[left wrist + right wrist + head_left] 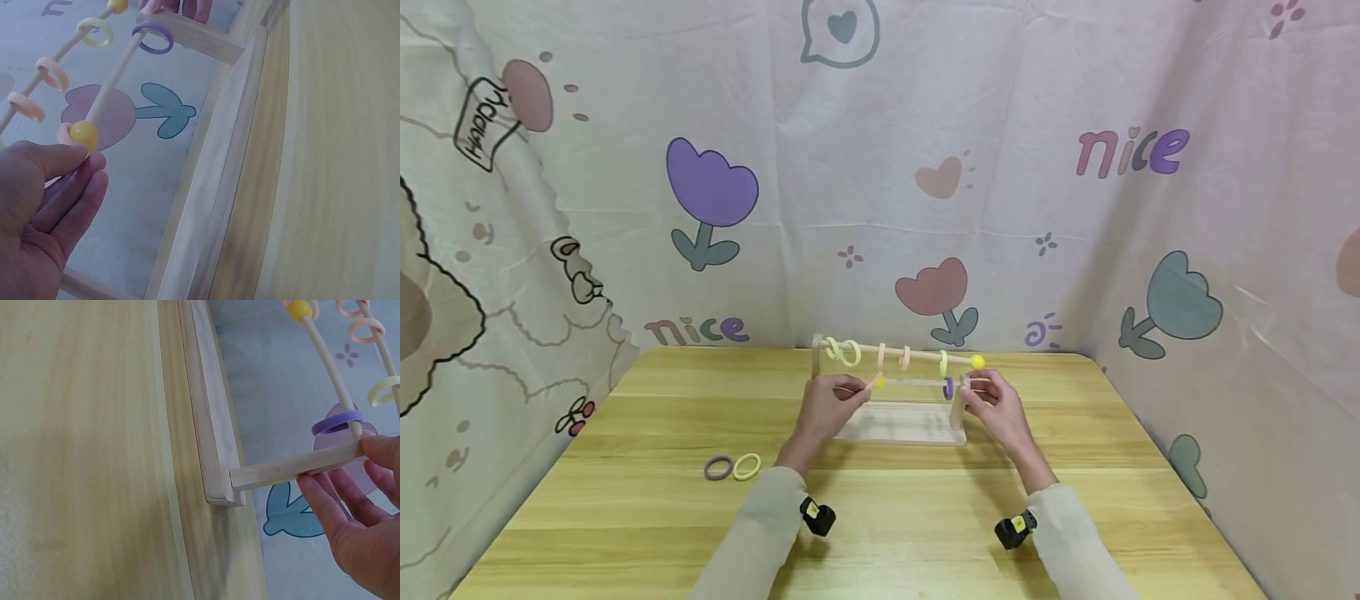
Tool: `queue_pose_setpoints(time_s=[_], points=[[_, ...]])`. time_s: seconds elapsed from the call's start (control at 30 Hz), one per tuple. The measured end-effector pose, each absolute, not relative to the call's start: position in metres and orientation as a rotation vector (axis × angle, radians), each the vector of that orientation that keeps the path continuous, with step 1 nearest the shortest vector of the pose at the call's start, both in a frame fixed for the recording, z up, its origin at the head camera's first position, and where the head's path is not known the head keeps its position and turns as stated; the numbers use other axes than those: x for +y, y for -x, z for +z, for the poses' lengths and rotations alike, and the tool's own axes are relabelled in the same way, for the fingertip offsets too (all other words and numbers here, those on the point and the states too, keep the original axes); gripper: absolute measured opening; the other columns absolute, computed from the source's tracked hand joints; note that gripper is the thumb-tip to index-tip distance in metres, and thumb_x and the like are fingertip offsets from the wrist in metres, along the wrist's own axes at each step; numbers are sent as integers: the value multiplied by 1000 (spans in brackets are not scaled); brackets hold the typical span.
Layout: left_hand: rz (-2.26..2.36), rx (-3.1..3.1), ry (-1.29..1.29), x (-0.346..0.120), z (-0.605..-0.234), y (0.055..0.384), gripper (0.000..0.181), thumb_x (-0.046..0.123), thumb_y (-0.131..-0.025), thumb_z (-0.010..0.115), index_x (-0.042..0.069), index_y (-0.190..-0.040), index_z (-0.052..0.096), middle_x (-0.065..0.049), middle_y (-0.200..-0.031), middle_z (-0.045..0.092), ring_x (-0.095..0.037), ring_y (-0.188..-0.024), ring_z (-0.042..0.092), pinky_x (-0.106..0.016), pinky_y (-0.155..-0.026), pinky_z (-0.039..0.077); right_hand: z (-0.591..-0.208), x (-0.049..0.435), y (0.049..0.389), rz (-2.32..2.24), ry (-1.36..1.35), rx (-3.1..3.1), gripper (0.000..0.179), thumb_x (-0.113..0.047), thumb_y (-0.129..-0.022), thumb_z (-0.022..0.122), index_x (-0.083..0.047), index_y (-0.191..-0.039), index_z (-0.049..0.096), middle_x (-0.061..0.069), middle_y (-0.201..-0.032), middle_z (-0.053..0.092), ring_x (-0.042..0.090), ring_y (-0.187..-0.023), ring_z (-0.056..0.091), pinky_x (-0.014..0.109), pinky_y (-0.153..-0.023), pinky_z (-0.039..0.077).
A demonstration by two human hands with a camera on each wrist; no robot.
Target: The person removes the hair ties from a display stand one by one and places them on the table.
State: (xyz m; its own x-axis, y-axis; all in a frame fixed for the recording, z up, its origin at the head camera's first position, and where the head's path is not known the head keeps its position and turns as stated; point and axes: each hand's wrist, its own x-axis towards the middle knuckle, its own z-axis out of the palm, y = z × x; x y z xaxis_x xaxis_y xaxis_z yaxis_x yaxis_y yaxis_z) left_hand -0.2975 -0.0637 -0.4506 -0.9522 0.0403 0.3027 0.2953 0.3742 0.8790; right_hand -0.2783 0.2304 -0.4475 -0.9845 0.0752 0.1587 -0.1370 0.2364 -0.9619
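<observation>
Between the hands stands a wooden rack [901,421]. The left hand [829,410] pinches the yellow ball [84,135] ending its lower rod [115,82]; the right hand [997,407] curls around the upright post [294,469] beside a purple ring [337,422]. Left of the left hand, two loose rings [732,467] lie on open wooden table [925,508], patterned cloth [1075,208] walling it behind and beside.

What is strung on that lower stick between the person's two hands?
One purple ring hangs on the lower stick, close to the right hand; toward the left hand the stick is bare up to its yellow ball. The left wrist view shows this best.
</observation>
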Motion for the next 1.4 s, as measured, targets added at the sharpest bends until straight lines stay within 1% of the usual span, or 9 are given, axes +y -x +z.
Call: queue_pose_setpoints(time_s=[0.23, 0.5, 0.7, 0.87, 1.03, 1.27, 1.4], points=[[-1574, -2406, 293, -66, -448, 297, 5, 8, -88, 81, 4, -91, 80, -13, -89, 80, -18, -78, 77, -26, -69, 63, -447, 229, 278, 1836, -50, -2334, 36, -7, -100, 66, 0, -134, 57, 30, -128, 64, 34, -113, 67, 34, -90, 64], [-1628, -2403, 287, -75, -448, 295, 7, 6, -86, 81, 2, -93, 80, -15, -90, 80, -18, -75, 76, -23, -67, 63, -448, 229, 279, 1841, -48, -2334, 36, -6, -100, 65, 0, -134, 56, 30, -128, 64, 33, -113, 66, 34, -90, 63], [-1615, -2436, 312, -86, -449, 292, 6, 7, -87, 81, 4, -92, 80, -12, -89, 80, -14, -74, 75, -22, -66, 61, -448, 230, 279, 1843, -59, -2329, 38, -9, -100, 66, 1, -135, 56, 30, -129, 64, 30, -112, 67, 33, -90, 63], [-1564, -2488, 339, -97, -446, 287, 5, 8, -87, 81, 5, -92, 80, -10, -89, 79, -14, -75, 74, -20, -68, 61, -448, 230, 279, 1840, -63, -2338, 39, -10, -101, 66, 1, -137, 54, 30, -131, 63, 34, -115, 66, 31, -90, 63], [-1557, -2539, 346, -106, -445, 283, 7, 8, -86, 82, 6, -92, 80, -9, -89, 79, -12, -76, 72, -20, -67, 59, -448, 230, 279, 1844, -64, -2337, 39, -11, -101, 66, 0, -137, 55, 30, -132, 63, 33, -115, 66, 30, -90, 63], [-1468, -2615, 443, -120, -440, 279, 7, 7, -86, 82, 6, -92, 81, -10, -90, 79, -13, -76, 70, -20, -69, 59, -448, 230, 279, 1833, -79, -2335, 38, -10, -100, 67, 1, -135, 55, 30, -129, 64, 33, -114, 67, 30, -89, 63], [-1407, -2647, 505, -130, -438, 276, 5, 5, -85, 82, 6, -91, 81, -10, -88, 79, -12, -73, 69, -20, -67, 58, -448, 230, 279, 1827, -83, -2332, 37, -9, -100, 66, 1, -134, 56, 30, -128, 64, 32, -113, 67, 29, -88, 63]])
